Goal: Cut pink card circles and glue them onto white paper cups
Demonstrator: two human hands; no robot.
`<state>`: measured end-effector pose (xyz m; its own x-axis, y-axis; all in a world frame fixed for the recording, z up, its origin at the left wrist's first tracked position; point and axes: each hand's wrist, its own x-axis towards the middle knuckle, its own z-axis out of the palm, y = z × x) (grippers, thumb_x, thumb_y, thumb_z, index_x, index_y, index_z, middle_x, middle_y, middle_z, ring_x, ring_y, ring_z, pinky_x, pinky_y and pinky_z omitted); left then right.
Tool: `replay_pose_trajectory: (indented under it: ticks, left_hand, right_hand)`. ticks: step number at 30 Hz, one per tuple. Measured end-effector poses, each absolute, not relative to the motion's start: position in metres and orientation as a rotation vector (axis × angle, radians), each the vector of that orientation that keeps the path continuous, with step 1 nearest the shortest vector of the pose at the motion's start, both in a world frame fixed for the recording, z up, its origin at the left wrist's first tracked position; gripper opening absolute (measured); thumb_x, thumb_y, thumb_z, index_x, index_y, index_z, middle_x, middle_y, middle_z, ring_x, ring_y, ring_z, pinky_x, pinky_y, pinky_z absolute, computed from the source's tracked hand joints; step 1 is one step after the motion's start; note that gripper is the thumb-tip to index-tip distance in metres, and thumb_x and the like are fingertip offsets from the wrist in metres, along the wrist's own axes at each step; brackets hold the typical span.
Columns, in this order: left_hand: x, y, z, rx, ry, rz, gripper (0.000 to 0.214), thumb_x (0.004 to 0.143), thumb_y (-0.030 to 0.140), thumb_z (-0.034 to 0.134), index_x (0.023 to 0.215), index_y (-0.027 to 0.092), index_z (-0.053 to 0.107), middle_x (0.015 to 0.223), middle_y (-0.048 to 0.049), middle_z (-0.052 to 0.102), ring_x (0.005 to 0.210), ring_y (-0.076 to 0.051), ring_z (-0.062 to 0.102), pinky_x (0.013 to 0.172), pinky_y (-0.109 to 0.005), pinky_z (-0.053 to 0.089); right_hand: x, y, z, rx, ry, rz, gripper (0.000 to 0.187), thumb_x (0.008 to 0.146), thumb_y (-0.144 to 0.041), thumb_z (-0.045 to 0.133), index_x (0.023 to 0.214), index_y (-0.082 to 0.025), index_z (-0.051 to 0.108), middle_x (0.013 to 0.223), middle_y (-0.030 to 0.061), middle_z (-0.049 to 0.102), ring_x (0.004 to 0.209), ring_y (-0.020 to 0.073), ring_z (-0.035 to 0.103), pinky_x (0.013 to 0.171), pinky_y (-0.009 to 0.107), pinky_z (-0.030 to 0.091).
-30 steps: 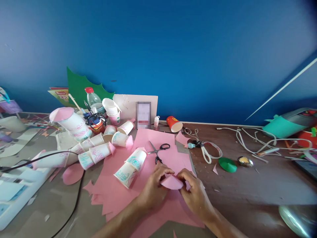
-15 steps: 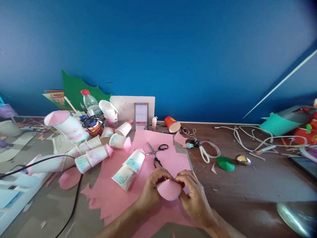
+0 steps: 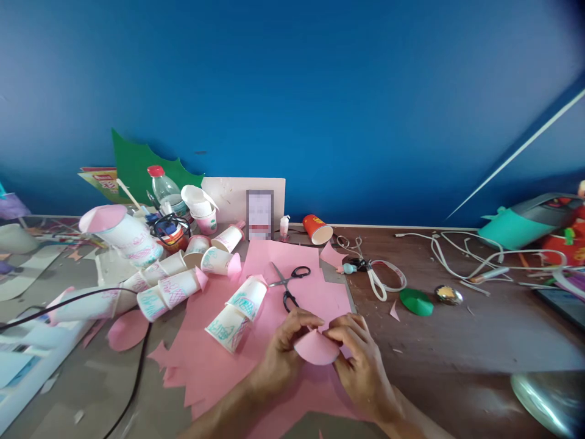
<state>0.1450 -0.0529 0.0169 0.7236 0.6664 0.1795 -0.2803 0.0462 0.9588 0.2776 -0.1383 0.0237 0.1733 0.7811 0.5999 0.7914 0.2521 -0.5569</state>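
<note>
Between both hands I hold a small pink paper cone [image 3: 317,349], its tip toward the back and its wide rim facing me. My left hand [image 3: 289,344] grips the cone's left side, fingers curled over the far edge. On the other side, my right hand [image 3: 359,352] pinches the cone near its tip with thumb and fingers. Pink paper sheets [image 3: 219,372] lie beneath the hands. Black-handled scissors [image 3: 287,283] rest open on the paper just beyond. To the left lie two nested paper cups [image 3: 238,312] with coloured scribbles and a pink tip.
More scribbled paper cups [image 3: 171,289] lie at left, near a pink paper disc [image 3: 127,331] and a black cable [image 3: 137,372]. A red cup [image 3: 317,230] lies by the wall. To the right are white cables [image 3: 379,277] and a green disc [image 3: 416,302].
The cone has shifted slightly to the right and up, tilting a little in my fingers. Both hands keep hold of it. The surrounding things have stayed put.
</note>
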Motion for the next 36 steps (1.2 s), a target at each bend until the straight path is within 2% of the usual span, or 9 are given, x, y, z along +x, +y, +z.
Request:
replay_pose_trajectory:
  ticks: [2,6,12,18,24,28,32,36]
  left_hand:
    - [0.145,-0.053,0.017,1.399,0.351,0.754,0.017,0.082,0.022,0.06,0.098,0.023,0.065,0.092,-0.005,0.052,0.09,-0.018,0.051,0.081,-0.031,0.04]
    - [0.145,-0.052,0.018,1.409,0.37,0.762,0.009,0.08,0.022,0.063,0.088,0.021,0.066,0.09,-0.0042,0.05,0.087,-0.017,0.051,0.079,-0.03,0.04]
    - [0.144,-0.051,0.015,1.379,0.377,0.774,0.007,0.078,0.02,0.064,0.085,0.02,0.064,0.089,-0.004,0.048,0.085,-0.017,0.05,0.077,-0.029,0.04]
    - [0.145,-0.05,0.016,1.373,0.406,0.729,0.003,0.078,0.018,0.062,0.081,0.018,0.062,0.09,-0.0042,0.049,0.086,-0.016,0.05,0.078,-0.029,0.039]
    - [0.147,-0.053,0.019,1.222,0.482,0.676,0.02,0.075,0.02,0.065,0.094,0.02,0.059,0.091,-0.0035,0.05,0.079,-0.014,0.048,0.067,-0.024,0.038]
    - [0.147,-0.052,0.021,1.25,0.421,0.693,0.012,0.074,0.02,0.067,0.081,0.016,0.058,0.088,-0.0037,0.05,0.079,-0.014,0.049,0.069,-0.025,0.038]
    - [0.146,-0.051,0.024,1.269,0.399,0.72,0.01,0.074,0.018,0.065,0.079,0.017,0.057,0.085,-0.0029,0.05,0.078,-0.014,0.05,0.069,-0.025,0.038]
    - [0.146,-0.051,0.027,1.228,0.447,0.683,0.012,0.071,0.019,0.066,0.082,0.017,0.059,0.086,-0.0028,0.052,0.079,-0.014,0.052,0.069,-0.025,0.039]
  right_hand:
    - [0.278,-0.138,0.023,-1.51,-1.596,-0.032,0.028,0.073,0.004,0.045,0.084,-0.021,0.052,0.075,0.0019,0.057,0.072,0.0186,0.051,0.072,0.035,0.039]
    - [0.278,-0.137,0.021,-1.518,-1.617,-0.037,0.027,0.073,0.005,0.044,0.08,-0.021,0.05,0.074,0.0013,0.055,0.071,0.0178,0.051,0.072,0.035,0.039]
    - [0.278,-0.136,0.02,-1.544,-1.613,0.049,0.029,0.07,0.0,0.049,0.092,-0.018,0.051,0.084,0.0058,0.056,0.077,0.0208,0.05,0.069,0.035,0.04]
    - [0.277,-0.135,0.019,-1.5,-1.622,-0.044,0.026,0.074,0.004,0.045,0.081,-0.02,0.051,0.075,0.0019,0.056,0.072,0.0175,0.051,0.075,0.035,0.038]
    - [0.279,-0.136,0.019,-1.476,-1.631,-0.102,0.028,0.075,0.004,0.045,0.088,-0.02,0.053,0.076,0.0024,0.058,0.071,0.0174,0.053,0.076,0.037,0.037]
    - [0.279,-0.137,0.018,-1.493,-1.64,-0.108,0.028,0.075,0.003,0.046,0.088,-0.02,0.054,0.077,0.0025,0.058,0.071,0.0177,0.053,0.078,0.038,0.037]
    - [0.278,-0.137,0.017,-1.522,-1.625,-0.062,0.028,0.073,0.002,0.048,0.089,-0.019,0.055,0.079,0.0039,0.058,0.074,0.0188,0.053,0.075,0.036,0.038]
    - [0.278,-0.135,0.017,-1.544,-1.538,0.03,0.024,0.071,0.001,0.047,0.078,-0.02,0.056,0.072,0.0013,0.057,0.07,0.0173,0.052,0.072,0.033,0.039]
